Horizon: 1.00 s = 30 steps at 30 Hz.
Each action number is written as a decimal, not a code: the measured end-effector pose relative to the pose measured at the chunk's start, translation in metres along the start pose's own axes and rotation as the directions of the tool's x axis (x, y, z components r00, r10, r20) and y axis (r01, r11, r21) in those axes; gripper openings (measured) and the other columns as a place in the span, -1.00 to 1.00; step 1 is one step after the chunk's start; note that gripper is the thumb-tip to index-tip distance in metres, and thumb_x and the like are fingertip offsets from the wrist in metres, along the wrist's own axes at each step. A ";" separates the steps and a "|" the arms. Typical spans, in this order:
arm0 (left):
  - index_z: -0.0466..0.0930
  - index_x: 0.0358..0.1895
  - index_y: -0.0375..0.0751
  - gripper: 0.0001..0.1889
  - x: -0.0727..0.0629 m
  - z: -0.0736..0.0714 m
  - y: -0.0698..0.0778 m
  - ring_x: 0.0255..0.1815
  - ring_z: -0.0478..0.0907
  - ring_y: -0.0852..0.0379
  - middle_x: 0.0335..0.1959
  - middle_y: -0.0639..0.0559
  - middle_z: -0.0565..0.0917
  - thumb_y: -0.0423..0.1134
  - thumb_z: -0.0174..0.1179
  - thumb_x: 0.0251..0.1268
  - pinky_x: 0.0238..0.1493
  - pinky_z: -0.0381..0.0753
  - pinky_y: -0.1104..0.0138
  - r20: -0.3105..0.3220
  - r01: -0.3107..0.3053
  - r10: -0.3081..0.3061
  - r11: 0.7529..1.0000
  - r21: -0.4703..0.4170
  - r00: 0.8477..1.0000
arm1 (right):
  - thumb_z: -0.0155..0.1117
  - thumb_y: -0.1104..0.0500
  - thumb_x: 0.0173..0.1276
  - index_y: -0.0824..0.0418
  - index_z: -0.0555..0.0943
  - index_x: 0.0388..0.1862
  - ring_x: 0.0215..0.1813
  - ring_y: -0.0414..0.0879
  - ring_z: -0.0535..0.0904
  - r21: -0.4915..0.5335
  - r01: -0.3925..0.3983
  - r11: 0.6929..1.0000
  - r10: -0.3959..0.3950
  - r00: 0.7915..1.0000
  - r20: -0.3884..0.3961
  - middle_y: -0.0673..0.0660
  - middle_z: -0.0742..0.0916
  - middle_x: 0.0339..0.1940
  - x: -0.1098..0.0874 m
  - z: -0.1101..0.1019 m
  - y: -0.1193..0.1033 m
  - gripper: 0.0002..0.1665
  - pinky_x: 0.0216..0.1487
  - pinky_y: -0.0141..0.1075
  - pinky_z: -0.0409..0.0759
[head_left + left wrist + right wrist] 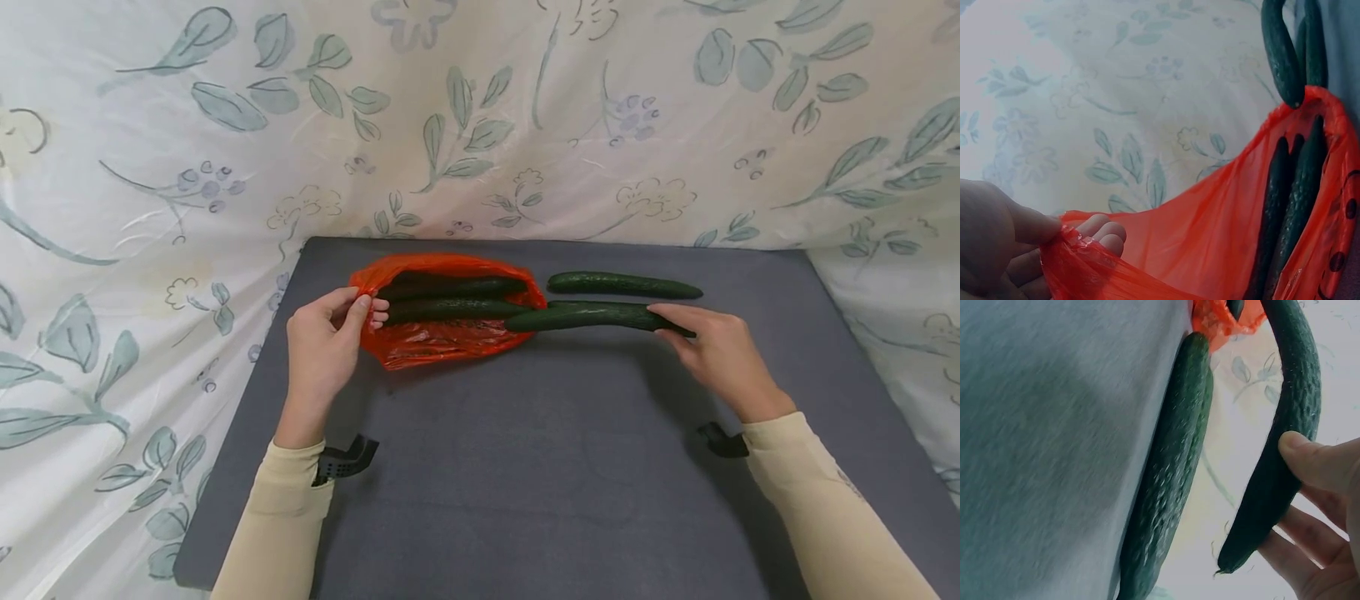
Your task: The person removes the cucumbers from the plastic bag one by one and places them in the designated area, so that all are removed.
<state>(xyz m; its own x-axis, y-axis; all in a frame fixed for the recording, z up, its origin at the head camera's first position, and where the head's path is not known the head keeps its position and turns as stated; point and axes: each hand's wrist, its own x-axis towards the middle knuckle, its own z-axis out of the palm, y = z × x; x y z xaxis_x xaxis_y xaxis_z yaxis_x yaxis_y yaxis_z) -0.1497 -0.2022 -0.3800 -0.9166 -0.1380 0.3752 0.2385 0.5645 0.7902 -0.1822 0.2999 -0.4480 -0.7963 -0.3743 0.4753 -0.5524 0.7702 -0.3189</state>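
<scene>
One red plastic bag [420, 354], lying by the far left part of a dark grey table [525, 467], mouth spread wide. One left hand [326, 329], thumb and fingers pinched together on the left edge of the bag's mouth, fingertips inside the rim. One right hand [716, 354], thumb and fingers clamped on the right end of a slightly curved cucumber [592, 317], raised off the table; its left tip overlaps the bag's right rim, contact not discernible. Within the bag: a nearer cucumber [453, 310] and a farther cucumber [465, 287], side by side, lengthwise; the left wrist view shows what looks like a further tip between them. Right of the bag, on the tabletop: a back cucumber [630, 285] near the far edge, and a front cucumber [1163, 475] close alongside it, partly hidden in the head view by the held one. Backdrop: floral fabric [675, 150], rising just behind the table's far edge and flanking both sides, leaving little room beyond the bag. Nearside: a broad stretch of grey surface running between two beige-sleeved forearms, each wrist bearing a black device [348, 458].
</scene>
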 end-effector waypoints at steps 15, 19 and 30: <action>0.82 0.08 -0.33 -0.81 0.000 0.001 -0.002 -0.31 0.80 0.21 -0.22 -0.02 0.86 -0.36 0.26 0.64 -0.15 0.71 0.51 0.001 0.001 -0.001 1.000 -0.006 1.000 | 0.67 0.44 0.19 0.21 0.78 0.28 -0.30 0.17 0.82 -0.065 -0.014 0.998 0.014 1.000 -0.005 0.29 0.84 0.07 -0.016 -0.010 0.024 -0.36 -0.35 0.12 0.73; 0.83 0.07 -0.31 -0.80 0.000 0.001 -0.003 -0.30 0.79 0.21 -0.23 0.00 0.86 -0.31 0.25 0.66 -0.16 0.69 0.52 -0.004 0.000 0.000 1.000 0.003 1.000 | 0.67 0.43 0.19 0.20 0.78 0.28 -0.47 0.07 0.76 -0.080 -0.039 0.996 0.039 0.999 -0.007 0.30 0.84 0.04 -0.019 -0.011 0.031 -0.37 -0.44 0.03 0.65; 0.83 0.05 -0.31 -0.81 0.000 0.001 -0.004 -0.31 0.79 0.22 -0.24 0.00 0.86 -0.33 0.26 0.65 -0.17 0.70 0.53 -0.003 -0.001 0.001 1.000 -0.010 1.000 | 0.65 0.40 0.26 0.21 0.77 0.29 -0.65 -0.20 0.45 -0.119 -0.085 0.989 0.090 0.995 0.034 0.35 0.83 0.03 -0.024 -0.008 0.044 -0.41 -0.51 -0.14 0.43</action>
<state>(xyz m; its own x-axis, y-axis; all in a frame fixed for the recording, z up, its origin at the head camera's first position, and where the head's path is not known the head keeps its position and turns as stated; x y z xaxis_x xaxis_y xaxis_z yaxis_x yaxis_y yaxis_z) -0.1512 -0.2041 -0.3838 -0.9154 -0.1404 0.3773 0.2422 0.5564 0.7948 -0.1854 0.3471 -0.4670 -0.8504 -0.3210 0.4169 -0.4495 0.8551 -0.2584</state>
